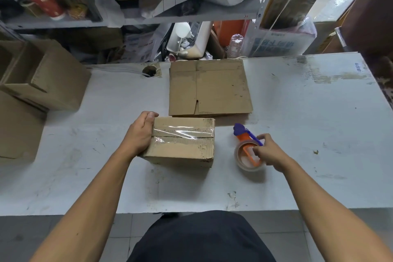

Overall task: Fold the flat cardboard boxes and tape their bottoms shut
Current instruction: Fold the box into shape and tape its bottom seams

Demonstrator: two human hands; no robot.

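A folded cardboard box (182, 147) stands on the white table (308, 134), its upturned face sealed by a strip of clear tape across the seam. My left hand (139, 134) grips the box's left end, fingers curled over the far top edge. To the right, an orange and purple tape dispenser (247, 151) with a clear tape roll lies on the table. My right hand (269, 152) holds it by the handle and roll. Behind the box, a stack of flat cardboard boxes (209, 88) lies on the table.
Several folded open boxes (42, 76) are piled at the table's left end. A cable hole (150, 71) sits near the far edge. Cluttered metal shelves (191, 15) stand behind the table. The table's near edge runs just before my body.
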